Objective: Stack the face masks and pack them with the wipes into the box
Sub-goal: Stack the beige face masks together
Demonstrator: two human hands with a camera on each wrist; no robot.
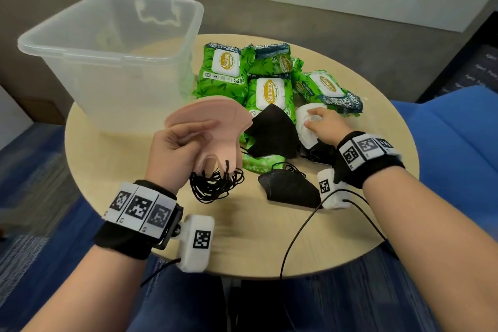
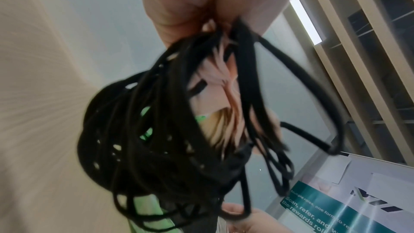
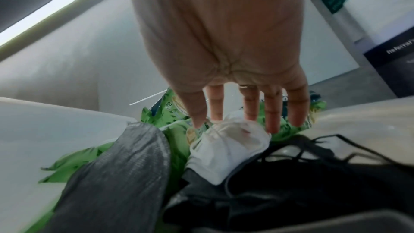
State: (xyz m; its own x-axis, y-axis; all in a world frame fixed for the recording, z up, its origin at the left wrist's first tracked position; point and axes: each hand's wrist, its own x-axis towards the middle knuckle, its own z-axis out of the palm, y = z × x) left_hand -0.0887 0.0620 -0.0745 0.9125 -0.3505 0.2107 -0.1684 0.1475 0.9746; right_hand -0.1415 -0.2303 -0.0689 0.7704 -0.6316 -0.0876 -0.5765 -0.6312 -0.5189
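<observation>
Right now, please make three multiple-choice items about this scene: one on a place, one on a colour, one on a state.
1. Where does the clear box stand?
A. on the table's far left
B. on the floor
C. on the blue seat

2. What colour are the masks in the left hand?
A. white
B. pink
C. green

3. What is the right hand doing?
A. hanging idle
B. lifting a wipes pack
C. touching the white mask

Answers: 1 A, it stands on the round table. 2 B, pink fan with black loops. 3 C, fingertips on it.

The left hand [image 2: 190, 3] grips pink face masks [image 2: 220, 84], their black ear loops [image 2: 143, 148] dangling tangled.
</observation>
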